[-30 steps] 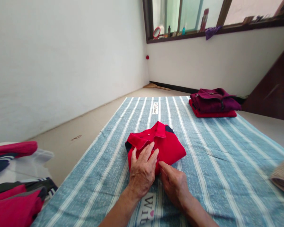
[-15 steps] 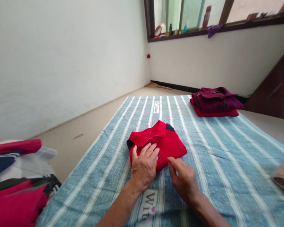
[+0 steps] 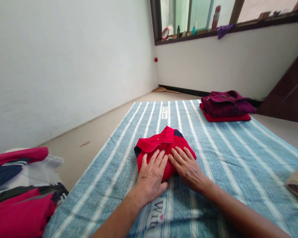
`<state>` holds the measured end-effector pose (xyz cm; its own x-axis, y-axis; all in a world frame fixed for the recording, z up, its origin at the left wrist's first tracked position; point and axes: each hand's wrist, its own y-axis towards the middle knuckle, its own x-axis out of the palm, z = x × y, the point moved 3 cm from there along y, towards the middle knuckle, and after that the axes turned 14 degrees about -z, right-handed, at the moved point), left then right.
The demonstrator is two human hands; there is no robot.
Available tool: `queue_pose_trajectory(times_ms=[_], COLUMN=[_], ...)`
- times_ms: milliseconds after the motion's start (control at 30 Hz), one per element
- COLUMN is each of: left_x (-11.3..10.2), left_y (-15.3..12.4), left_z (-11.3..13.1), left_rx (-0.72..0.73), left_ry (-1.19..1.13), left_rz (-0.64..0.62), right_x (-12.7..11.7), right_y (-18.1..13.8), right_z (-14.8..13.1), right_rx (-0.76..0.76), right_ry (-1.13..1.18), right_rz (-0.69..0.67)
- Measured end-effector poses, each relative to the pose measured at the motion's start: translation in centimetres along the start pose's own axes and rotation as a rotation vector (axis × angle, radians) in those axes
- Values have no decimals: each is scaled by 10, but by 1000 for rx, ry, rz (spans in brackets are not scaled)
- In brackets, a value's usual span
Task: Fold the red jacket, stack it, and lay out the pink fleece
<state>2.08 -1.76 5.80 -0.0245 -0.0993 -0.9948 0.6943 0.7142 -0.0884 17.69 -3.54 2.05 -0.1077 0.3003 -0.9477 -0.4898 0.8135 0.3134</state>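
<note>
Through the head view I have the red garment folded into a compact bundle on the striped cloth, its collar toward the far side. My left hand lies on its near-left part and my right hand on its near-right, both opened out with fingers slightly apart; they touch the top and have nothing gripped. I cannot tell how hard they press. I judge the fabric soft, light and limp, hard to damage, though its layers could slip over one another. I'd take it by the left and right sides, palms well underneath, and avoid the collar, since lifting there would likely open the folds. At far right, a purple garment lies atop another red piece.
</note>
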Motion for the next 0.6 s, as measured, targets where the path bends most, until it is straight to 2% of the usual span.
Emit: queue_pose_trajectory(times_ms=[100, 200, 300, 433, 600], left_x=[2, -12, -43, -81, -96], left_y=[3, 13, 32, 59, 80], left_z=[0, -8, -22, -44, -69], left_rx=[-11, 44, 105, 74, 22], left_ry=[58, 48, -55, -228, -560], left_rz=[43, 7, -151, -409, -630], right_x=[-6, -22, -41, -58, -70], right_y=[8, 25, 50, 86, 118], right_z=[5, 13, 25, 48, 68], right_rx=[-24, -48, -80, -24, 1], right_ry=[33, 110, 205, 331, 419], right_rz=[-33, -152, -291, -486, -602])
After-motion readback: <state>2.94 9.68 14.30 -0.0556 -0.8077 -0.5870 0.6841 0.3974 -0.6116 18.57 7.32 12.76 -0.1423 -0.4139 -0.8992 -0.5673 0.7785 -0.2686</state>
